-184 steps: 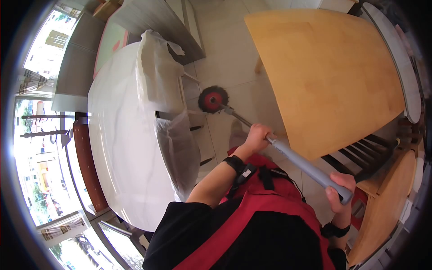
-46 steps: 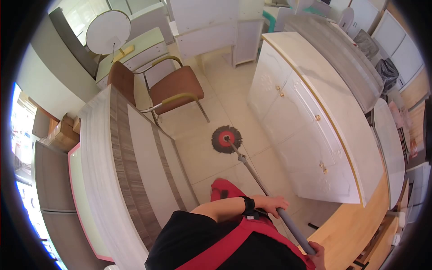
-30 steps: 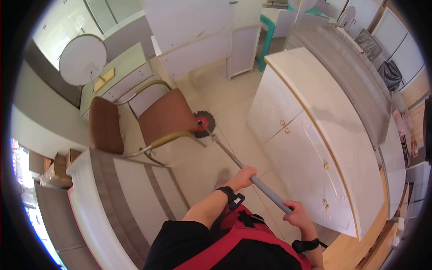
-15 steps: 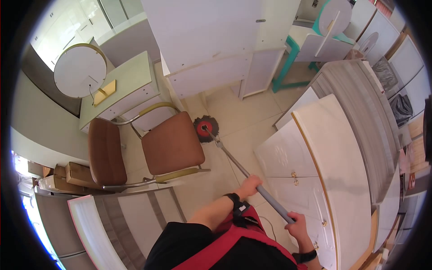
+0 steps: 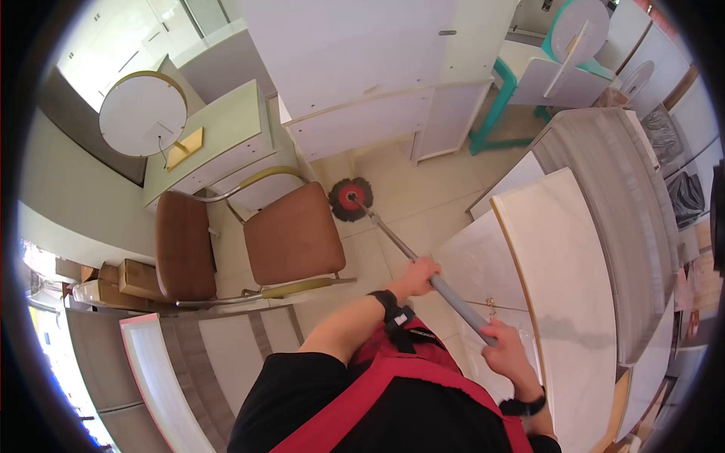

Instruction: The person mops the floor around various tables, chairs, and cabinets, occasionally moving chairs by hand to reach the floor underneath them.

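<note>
I hold a mop by its grey handle (image 5: 453, 294) with both hands. My left hand (image 5: 418, 275) grips the shaft further down, and my right hand (image 5: 504, 347) grips the upper end close to my body. The round red and dark mop head (image 5: 350, 198) rests on the beige tiled floor (image 5: 423, 196), right beside the front corner of a brown padded chair (image 5: 291, 240) with a metal frame. I wear a black top and a red apron.
A white cabinet with a gold-edged top (image 5: 559, 279) stands close on my right. A white desk unit (image 5: 362, 83) is ahead, and a pale green desk with a round mirror (image 5: 143, 113) at left. A striped counter (image 5: 204, 362) lies at lower left; cardboard boxes (image 5: 136, 279) sit beyond the chair.
Over the last second the mop head stayed by the chair's front corner, shifting slightly forward. My view moved on past the white cabinet. Both hands kept their grip on the handle.
</note>
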Motion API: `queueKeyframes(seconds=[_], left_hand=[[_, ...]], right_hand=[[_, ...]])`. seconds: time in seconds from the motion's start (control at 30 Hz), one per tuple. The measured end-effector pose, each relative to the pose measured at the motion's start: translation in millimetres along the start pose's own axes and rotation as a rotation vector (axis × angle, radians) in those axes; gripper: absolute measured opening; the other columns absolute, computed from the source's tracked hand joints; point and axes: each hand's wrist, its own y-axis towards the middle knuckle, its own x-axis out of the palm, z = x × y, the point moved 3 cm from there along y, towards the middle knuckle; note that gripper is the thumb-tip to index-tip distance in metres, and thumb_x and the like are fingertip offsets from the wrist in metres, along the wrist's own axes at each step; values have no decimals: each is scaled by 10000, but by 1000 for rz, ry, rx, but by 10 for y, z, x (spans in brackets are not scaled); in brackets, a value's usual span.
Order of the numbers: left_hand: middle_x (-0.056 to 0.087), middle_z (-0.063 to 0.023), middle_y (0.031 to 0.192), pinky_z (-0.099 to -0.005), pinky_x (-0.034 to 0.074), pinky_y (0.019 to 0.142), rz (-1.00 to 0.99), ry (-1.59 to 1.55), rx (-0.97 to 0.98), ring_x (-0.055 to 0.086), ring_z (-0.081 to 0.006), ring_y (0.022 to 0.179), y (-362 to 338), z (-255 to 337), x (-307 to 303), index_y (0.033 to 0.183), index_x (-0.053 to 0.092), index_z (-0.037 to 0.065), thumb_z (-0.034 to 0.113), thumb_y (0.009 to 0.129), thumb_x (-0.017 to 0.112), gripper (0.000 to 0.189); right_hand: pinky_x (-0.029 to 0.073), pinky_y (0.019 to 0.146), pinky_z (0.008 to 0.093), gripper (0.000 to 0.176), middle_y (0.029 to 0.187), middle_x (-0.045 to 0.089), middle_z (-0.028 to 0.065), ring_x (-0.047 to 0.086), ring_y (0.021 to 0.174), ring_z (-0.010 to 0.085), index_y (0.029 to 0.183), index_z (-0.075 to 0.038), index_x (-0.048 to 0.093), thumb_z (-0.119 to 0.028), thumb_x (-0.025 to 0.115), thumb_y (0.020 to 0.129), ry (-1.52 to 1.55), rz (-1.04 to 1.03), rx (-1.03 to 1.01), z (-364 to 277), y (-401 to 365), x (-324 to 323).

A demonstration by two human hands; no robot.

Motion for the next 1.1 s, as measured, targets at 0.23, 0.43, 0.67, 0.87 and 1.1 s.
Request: queueKeyframes(seconds=[0.23,0.43,0.67,0.87,1.1], left_hand=[[522,-31,938,-670,271,828,-41,-198,41,450,-291,1057,405,250,151,865,552,198,125,650,702,272],[483,-3,1193,-674,295,908,196,65,-243,394,-253,1222,1014,-510,-237,1011,529,198,102,678,687,381],[579,-64,976,-524,400,829,-55,106,132,497,-286,1063,735,-282,-312,879,561,134,157,655,718,275],[532,-104,722,-421,411,654,56,-180,466,531,-333,750,416,761,72,755,525,100,224,642,713,252],[510,-115,693,-392,390,571,-302,-592,529,508,-332,648,-222,1769,-226,777,501,66,267,770,665,259]], right_hand=[[467,833,420,295,933,589,285,577,900,431,903,-20,651,-38,567,620,-41,60,80,71,-58,-77],[448,872,405,354,1091,566,261,537,1000,422,985,-32,632,-32,541,643,-82,-19,-33,478,1160,526],[431,903,395,417,1141,545,246,518,1049,388,1054,-51,611,-18,583,639,75,-211,42,449,433,310],[463,873,367,423,1067,589,182,542,1053,301,985,-96,670,-13,690,570,-52,-64,144,147,-682,-991],[366,687,290,436,798,559,62,513,761,205,701,-100,601,-31,717,287,67,303,-99,-643,-1103,-1988]])
